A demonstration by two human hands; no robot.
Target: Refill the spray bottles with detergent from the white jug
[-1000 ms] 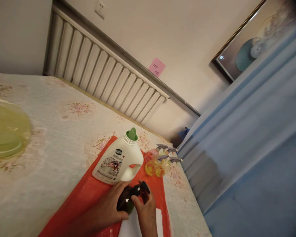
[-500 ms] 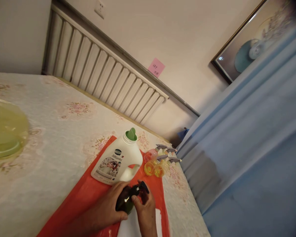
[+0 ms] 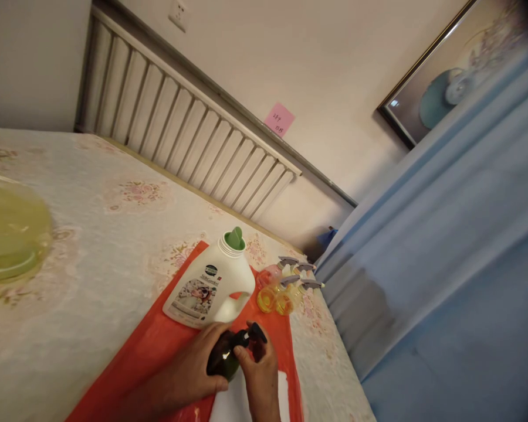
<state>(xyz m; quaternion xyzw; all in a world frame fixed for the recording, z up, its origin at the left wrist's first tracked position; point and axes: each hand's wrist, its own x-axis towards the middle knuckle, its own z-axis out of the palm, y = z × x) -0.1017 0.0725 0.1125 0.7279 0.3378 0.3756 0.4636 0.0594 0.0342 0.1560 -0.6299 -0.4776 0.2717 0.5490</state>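
Head view showed one small dark bottle (image 3: 222, 358) with a black pump top, glossy and rounded, held over a red mat (image 3: 158, 351) on the bench (image 3: 92, 246). Left hand (image 3: 193, 375) wrapped its fingers closed around the bottle's body; right hand (image 3: 259, 375) pinched the pump top. Behind stood one white jug (image 3: 206, 287) with a green spout, and four small spray bottles (image 3: 286, 284) clustered just beside it.

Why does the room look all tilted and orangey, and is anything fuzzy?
Head view: the camera is tilted, so the radiator slants; warm light tints everything orange. The blue curtain is soft and blurred. A small glare spot shines on the dark bottle, which is held by the left hand and the right hand.
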